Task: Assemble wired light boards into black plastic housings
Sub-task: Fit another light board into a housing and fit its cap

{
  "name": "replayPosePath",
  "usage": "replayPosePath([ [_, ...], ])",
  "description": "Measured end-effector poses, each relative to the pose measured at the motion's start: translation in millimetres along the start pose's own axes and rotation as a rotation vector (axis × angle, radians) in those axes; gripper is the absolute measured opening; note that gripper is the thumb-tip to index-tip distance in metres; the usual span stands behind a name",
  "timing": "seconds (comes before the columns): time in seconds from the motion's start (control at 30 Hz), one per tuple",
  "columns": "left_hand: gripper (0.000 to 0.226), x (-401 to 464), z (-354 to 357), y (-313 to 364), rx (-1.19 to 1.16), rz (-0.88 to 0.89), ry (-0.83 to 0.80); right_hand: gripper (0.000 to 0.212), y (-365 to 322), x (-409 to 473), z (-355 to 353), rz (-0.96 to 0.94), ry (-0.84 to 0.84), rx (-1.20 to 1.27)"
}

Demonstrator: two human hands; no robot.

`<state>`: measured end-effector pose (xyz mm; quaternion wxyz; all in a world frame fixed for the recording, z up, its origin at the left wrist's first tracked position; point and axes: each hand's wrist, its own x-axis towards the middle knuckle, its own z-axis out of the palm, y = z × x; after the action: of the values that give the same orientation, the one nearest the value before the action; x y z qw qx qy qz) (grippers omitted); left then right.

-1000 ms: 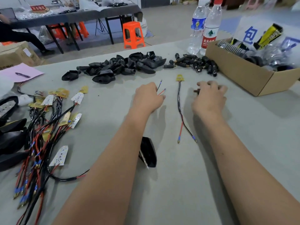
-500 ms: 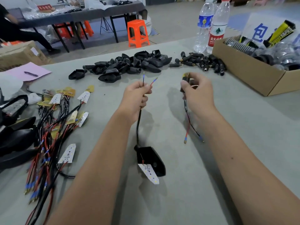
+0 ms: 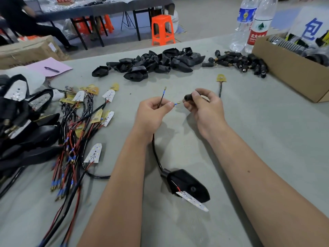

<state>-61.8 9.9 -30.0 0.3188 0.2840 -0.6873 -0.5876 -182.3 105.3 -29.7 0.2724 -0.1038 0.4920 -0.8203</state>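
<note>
My left hand pinches the two blue-tipped wire ends of a black cable. That cable runs down to a black plastic housing lying near me, with a white light board sticking out of it. My right hand holds a small black connector piece just right of the wire tips. Another wired board with a yellow back lies on the table beyond my right hand.
A pile of empty black housings and small black connectors lies at the far side. Wired boards and finished housings cover the left. A cardboard box and two bottles stand at the right.
Both hands lifted from the table. My left hand took the wire ends and raised them, and the housing slid into view. My right hand picked up a black connector piece and brought it beside the wire tips.
</note>
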Motion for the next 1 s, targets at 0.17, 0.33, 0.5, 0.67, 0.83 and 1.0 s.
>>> replayPosePath([
  [0.17,0.016,1,6,-3,0.029,0.029,0.02,0.025,3,-3,3,-0.023,-0.046,-0.083],
  [0.33,0.02,3,8,-4,0.013,0.018,0.064,0.024,2,-4,2,-0.028,-0.043,-0.112],
  [0.5,0.02,1,11,-4,0.036,0.025,0.043,0.021,5,-4,1,-0.062,-0.069,-0.172],
  [0.67,0.027,3,9,-2,0.028,-0.05,0.041,0.016,8,-6,4,-0.142,-0.033,-0.266],
  [0.83,0.015,-1,14,-1,-0.035,-0.03,0.055,0.016,7,-4,2,-0.145,0.001,-0.23],
  [1.0,0.01,-2,19,3,-0.272,-0.129,0.203,0.018,6,-5,1,-0.128,-0.088,-0.233],
])
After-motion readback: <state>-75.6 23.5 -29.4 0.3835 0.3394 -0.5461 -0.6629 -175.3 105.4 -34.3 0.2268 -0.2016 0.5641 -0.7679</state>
